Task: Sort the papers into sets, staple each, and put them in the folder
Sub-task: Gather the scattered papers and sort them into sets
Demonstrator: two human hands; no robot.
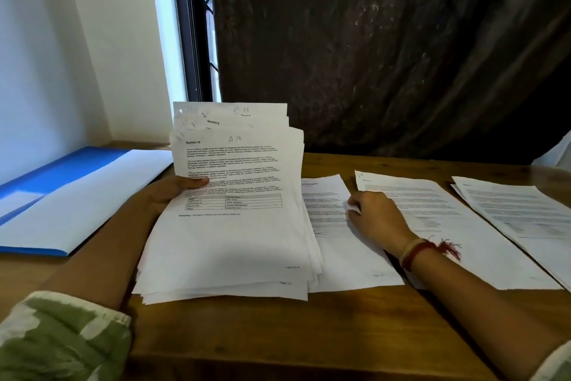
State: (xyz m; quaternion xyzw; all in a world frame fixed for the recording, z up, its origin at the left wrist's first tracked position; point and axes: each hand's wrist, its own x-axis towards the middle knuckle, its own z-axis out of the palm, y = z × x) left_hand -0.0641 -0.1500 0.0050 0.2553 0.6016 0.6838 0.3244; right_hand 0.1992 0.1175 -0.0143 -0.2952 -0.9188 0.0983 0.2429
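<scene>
Presently my left hand (173, 193) grips a stack of papers (234, 235), the thumb pressed across the front page and the other fingers hidden behind the sheets. The stack stands tilted towards me, its lower edges apparently on the table (278, 337). Its top is fanned so that three page heads show. The front page is headed "Section 10", with "A 10" handwritten above. To the outer side of that hand, well apart from the stack, a blue folder (61, 169) lies open and flat with a white surface inside it. My right hand (377, 215) rests just beside the stack on a single printed sheet (333, 244). Its fingers (355, 204) are curled at that sheet's far edge, and I cannot tell whether they pinch the paper or merely touch it. A second printed sheet (457, 213) lies flat under and beyond that wrist, touching the first. Farther out from the right fingers sits an offset pile (522, 210) of at least two pages, its print too blurred to read. A red thread band (423, 252) circles the right wrist.
</scene>
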